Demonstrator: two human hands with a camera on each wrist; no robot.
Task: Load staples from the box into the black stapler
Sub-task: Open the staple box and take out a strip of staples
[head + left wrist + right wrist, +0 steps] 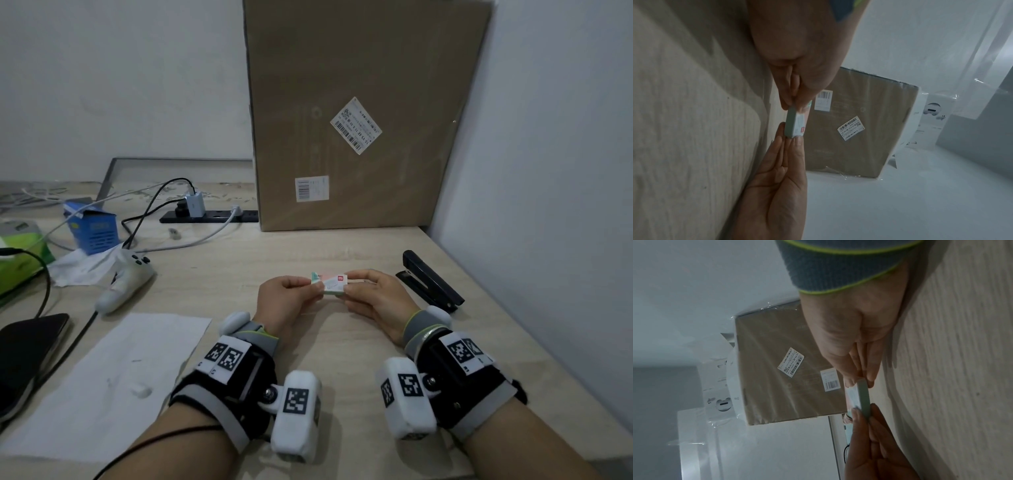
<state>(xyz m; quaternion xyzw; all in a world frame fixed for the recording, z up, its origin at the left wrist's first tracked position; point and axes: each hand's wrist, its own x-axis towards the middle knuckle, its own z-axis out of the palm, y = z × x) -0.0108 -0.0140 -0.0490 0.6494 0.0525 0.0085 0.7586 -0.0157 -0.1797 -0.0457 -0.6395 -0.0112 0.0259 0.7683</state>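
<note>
A small white and pale-green staple box [330, 283] is held just above the wooden table [239, 260], between my two hands. My left hand [313, 288] pinches its left end with thumb and fingers. My right hand [349, 283] pinches its right end. In the left wrist view the staple box [795, 124] sits below my left hand's fingertips [792, 104]. In the right wrist view the staple box [861, 396] sits under my right hand's fingertips [869, 378]. The black stapler [432, 281] lies on the table right of my right hand, its top arm lifted off the base.
A tall cardboard box [359, 120] stands at the back against the wall. At the left are a power strip [209, 216] with cables, a blue box [93, 228], a white controller [127, 278], a sheet of paper [113, 377] and a dark phone [27, 353]. The wall [548, 205] bounds the right.
</note>
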